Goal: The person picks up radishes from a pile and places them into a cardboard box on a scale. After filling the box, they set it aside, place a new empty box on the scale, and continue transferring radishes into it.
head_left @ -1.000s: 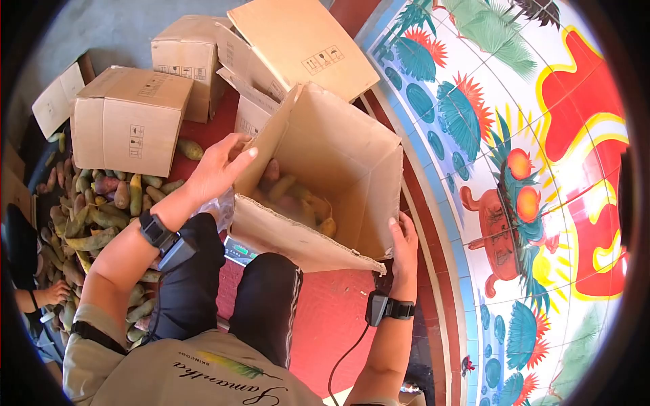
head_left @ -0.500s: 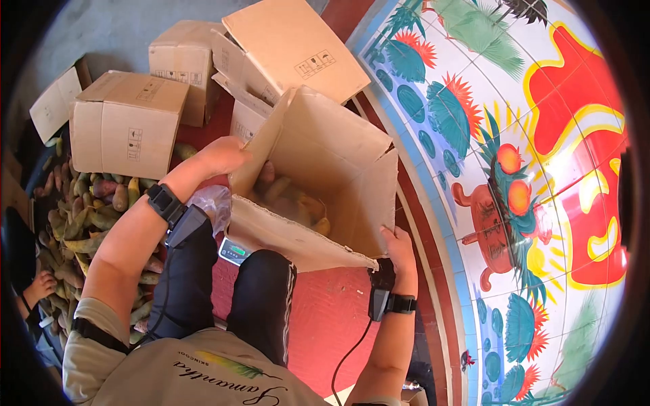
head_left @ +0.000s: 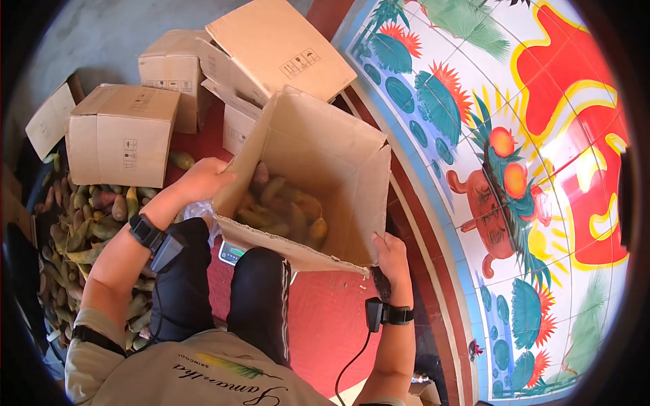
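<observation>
An open cardboard box (head_left: pixel 332 159) is held tilted above the person's knees, its opening facing up toward the camera. Several green, brown and reddish tubers (head_left: pixel 291 210) lie inside at its lower left. My left hand (head_left: pixel 208 177) grips the box's left edge, with the fingertips partly hidden by the cardboard. At the lower right corner my right hand (head_left: pixel 391 256) is closed on the rim. Just below the box's left side, a scale (head_left: pixel 231 252) with a lit green display shows, with a clear plastic bag (head_left: pixel 200 211) beside it.
A large pile of tubers (head_left: pixel 81 250) covers the floor at the left. Closed and open cardboard boxes (head_left: pixel 122 145) stand behind it. A red mat (head_left: pixel 325 325) lies underfoot; a painted tiled wall (head_left: pixel 433 169) curves along the right.
The box and both my hands have shifted slightly left, and more of the tubers inside now shows. A co-worker's hand at the far left is no longer visible.
</observation>
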Tool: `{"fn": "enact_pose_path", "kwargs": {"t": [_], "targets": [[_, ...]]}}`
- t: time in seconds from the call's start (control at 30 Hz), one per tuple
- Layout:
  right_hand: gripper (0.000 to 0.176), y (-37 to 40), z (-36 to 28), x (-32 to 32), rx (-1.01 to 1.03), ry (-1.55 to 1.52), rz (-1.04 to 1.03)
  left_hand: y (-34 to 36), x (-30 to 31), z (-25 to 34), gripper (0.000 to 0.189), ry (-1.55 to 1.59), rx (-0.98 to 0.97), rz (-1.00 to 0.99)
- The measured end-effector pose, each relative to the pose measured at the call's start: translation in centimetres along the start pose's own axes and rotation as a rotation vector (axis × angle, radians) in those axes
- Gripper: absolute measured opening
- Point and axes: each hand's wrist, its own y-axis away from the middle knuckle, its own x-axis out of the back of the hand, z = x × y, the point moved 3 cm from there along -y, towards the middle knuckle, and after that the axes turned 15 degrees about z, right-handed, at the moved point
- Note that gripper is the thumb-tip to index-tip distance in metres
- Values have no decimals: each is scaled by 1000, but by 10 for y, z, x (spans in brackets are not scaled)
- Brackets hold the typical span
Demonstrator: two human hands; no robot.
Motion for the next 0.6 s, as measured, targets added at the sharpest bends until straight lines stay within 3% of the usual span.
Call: {"fn": "enact_pose_path", "kwargs": {"t": [0.33,0.43,0.5,0.6], "targets": [[27,43,-15,19,70,29,89,24,13,35,23,111,-86,-50],[26,64,-2,31,7,-35,115,27,17,56,23,98,-158,-56],[24,82,5,39,-83,-248,188,29,15,66,25,123,-167,-73],[22,103,9,57,-86,-245,240,31,13,84,25,154,-175,-136]]}}
